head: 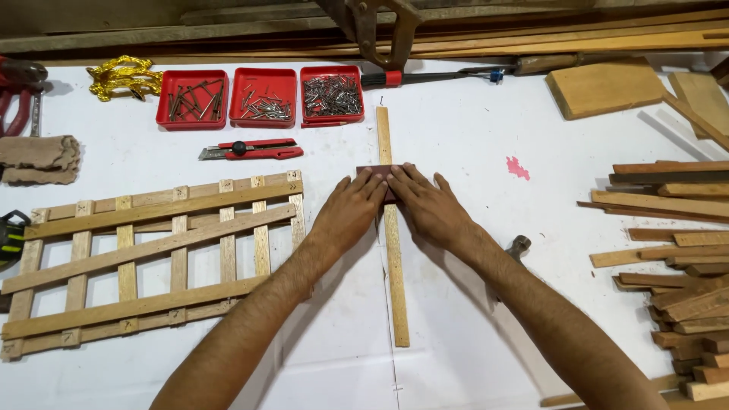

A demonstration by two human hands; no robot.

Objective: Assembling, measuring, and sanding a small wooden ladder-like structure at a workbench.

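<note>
Two hands press a dark reddish-brown block (pixel 390 176) flat onto a long wooden strip (pixel 393 250) lying lengthwise on the white bench (pixel 456 137). The left hand (pixel 349 214) and right hand (pixel 430 206) lie palm-down, fingers extended and close together, fingertips meeting on the block; neither pinches anything. For a good result, keep pressure even on both sides and the block square across the strip. A slatted wooden lattice (pixel 152 258) lies left, three red trays of nails (pixel 260 96) beyond, a hammer head (pixel 519 245) near the right forearm.
</note>
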